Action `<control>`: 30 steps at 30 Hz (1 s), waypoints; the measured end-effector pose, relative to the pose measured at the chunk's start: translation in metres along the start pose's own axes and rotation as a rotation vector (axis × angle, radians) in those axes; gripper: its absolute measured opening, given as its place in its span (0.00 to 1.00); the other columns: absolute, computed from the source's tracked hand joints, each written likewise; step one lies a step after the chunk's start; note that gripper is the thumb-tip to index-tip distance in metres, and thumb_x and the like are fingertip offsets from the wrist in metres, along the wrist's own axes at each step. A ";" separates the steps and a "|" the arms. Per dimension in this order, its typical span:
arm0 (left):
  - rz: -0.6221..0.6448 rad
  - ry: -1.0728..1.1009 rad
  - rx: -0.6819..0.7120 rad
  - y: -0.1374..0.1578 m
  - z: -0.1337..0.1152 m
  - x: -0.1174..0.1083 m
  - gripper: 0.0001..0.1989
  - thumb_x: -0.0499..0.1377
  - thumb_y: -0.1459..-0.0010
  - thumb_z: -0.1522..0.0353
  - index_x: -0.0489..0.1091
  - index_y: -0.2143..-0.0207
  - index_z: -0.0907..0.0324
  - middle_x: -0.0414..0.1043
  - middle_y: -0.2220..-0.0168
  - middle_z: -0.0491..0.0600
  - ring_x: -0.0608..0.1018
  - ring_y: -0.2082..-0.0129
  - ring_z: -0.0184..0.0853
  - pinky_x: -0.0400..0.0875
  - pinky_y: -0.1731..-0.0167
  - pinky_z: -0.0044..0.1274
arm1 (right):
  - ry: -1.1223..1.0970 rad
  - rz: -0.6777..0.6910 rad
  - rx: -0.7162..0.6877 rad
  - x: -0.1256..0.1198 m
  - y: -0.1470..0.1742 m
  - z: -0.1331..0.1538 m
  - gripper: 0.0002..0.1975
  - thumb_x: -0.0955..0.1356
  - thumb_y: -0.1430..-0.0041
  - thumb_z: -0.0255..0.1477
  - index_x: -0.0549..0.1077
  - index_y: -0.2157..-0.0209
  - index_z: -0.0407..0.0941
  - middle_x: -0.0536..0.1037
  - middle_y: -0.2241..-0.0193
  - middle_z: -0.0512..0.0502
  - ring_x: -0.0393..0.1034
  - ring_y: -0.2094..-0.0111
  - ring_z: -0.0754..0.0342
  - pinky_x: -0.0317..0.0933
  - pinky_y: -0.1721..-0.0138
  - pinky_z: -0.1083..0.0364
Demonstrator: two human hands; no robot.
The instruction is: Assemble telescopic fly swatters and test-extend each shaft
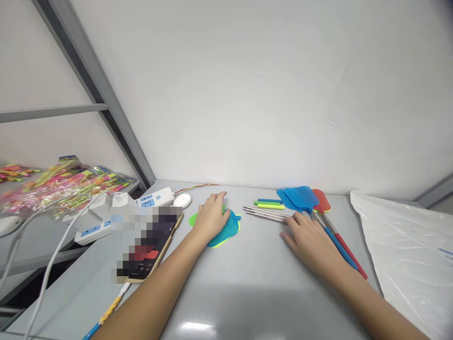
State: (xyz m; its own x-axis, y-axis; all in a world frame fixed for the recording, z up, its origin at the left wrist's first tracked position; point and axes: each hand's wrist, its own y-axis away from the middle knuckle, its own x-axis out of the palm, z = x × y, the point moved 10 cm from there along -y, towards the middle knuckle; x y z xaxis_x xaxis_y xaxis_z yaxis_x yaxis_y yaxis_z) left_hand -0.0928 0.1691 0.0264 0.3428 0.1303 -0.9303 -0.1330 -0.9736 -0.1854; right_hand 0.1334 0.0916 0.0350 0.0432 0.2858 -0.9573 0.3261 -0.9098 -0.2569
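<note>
1. Bare forearms [159, 288] reached in from the bottom of the head view, over a grey table [247, 288].
2. With thumb and fingers spread open, the left hand [211, 215] lay across green and blue mesh heads [227, 229], partly hiding them.
3. At the right ends of slim metal rods [264, 213] was the right hand [306, 238], thumb apart; whether its fingers gripped them could not be told.
4. Colored tubes [271, 206] lay just behind the rods; blue and red swatters [301, 197] lay beside the right hand.
5. A phone [165, 236] lay left of the left hand, white plastic [406, 250] far right.
</note>
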 end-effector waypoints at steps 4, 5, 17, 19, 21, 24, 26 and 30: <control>0.000 -0.018 -0.001 0.000 0.001 -0.001 0.23 0.50 0.40 0.62 0.60 0.43 0.55 0.66 0.47 0.56 0.66 0.47 0.48 0.61 0.53 0.37 | 0.010 -0.008 -0.005 0.005 -0.002 -0.001 0.10 0.63 0.37 0.33 0.70 0.57 0.45 0.70 0.62 0.41 0.64 0.61 0.46 0.55 0.63 0.51; 0.001 -0.024 -0.003 0.000 0.002 -0.001 0.22 0.50 0.40 0.61 0.62 0.45 0.55 0.67 0.48 0.56 0.66 0.47 0.48 0.61 0.53 0.37 | 0.012 -0.013 -0.004 0.005 -0.003 -0.001 0.10 0.63 0.37 0.33 0.70 0.57 0.45 0.70 0.62 0.42 0.64 0.61 0.46 0.55 0.63 0.51; 0.067 -0.071 0.019 -0.007 0.018 -0.008 0.14 0.49 0.40 0.62 0.71 0.62 0.58 0.71 0.58 0.56 0.70 0.55 0.45 0.64 0.54 0.33 | -0.126 -0.010 0.017 0.006 -0.001 -0.004 0.08 0.62 0.36 0.33 0.68 0.66 0.44 0.68 0.64 0.43 0.63 0.64 0.49 0.56 0.65 0.52; 0.075 -0.072 0.021 -0.008 0.020 -0.007 0.12 0.50 0.40 0.62 0.71 0.63 0.58 0.71 0.58 0.55 0.71 0.55 0.45 0.64 0.54 0.32 | -0.144 0.004 0.011 0.007 -0.001 -0.003 0.08 0.61 0.36 0.32 0.68 0.67 0.44 0.68 0.65 0.44 0.63 0.65 0.50 0.56 0.65 0.52; 0.077 -0.072 0.017 -0.008 0.021 -0.007 0.12 0.51 0.41 0.62 0.71 0.63 0.57 0.71 0.57 0.55 0.71 0.55 0.44 0.64 0.55 0.32 | -0.155 0.010 0.007 0.009 -0.002 -0.001 0.08 0.61 0.35 0.31 0.68 0.67 0.44 0.68 0.65 0.44 0.63 0.65 0.50 0.56 0.65 0.52; 0.071 -0.069 -0.001 -0.007 0.022 -0.008 0.15 0.51 0.40 0.59 0.70 0.58 0.57 0.70 0.55 0.55 0.71 0.53 0.45 0.63 0.54 0.33 | -0.152 0.010 -0.003 0.012 -0.003 0.000 0.09 0.61 0.35 0.31 0.69 0.68 0.44 0.69 0.65 0.43 0.63 0.64 0.49 0.56 0.64 0.51; 0.071 -0.064 -0.011 -0.007 0.021 -0.009 0.19 0.50 0.41 0.56 0.68 0.54 0.57 0.70 0.52 0.56 0.70 0.51 0.46 0.63 0.53 0.34 | -0.156 0.012 0.000 0.012 -0.003 0.000 0.09 0.61 0.35 0.31 0.68 0.68 0.44 0.70 0.65 0.42 0.63 0.64 0.48 0.56 0.64 0.51; 0.118 -0.042 -0.003 -0.003 0.017 -0.011 0.30 0.52 0.46 0.47 0.66 0.49 0.57 0.67 0.48 0.57 0.68 0.48 0.49 0.62 0.52 0.35 | -0.275 0.017 0.081 0.010 -0.002 -0.008 0.09 0.58 0.34 0.30 0.65 0.68 0.44 0.71 0.66 0.42 0.65 0.66 0.49 0.55 0.67 0.53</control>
State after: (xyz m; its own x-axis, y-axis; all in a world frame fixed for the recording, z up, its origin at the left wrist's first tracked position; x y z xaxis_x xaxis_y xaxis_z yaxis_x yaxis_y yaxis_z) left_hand -0.1120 0.1741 0.0313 0.2860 0.0223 -0.9580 -0.1678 -0.9831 -0.0730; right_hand 0.1403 0.0984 0.0273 -0.2132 0.1884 -0.9587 0.2501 -0.9380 -0.2399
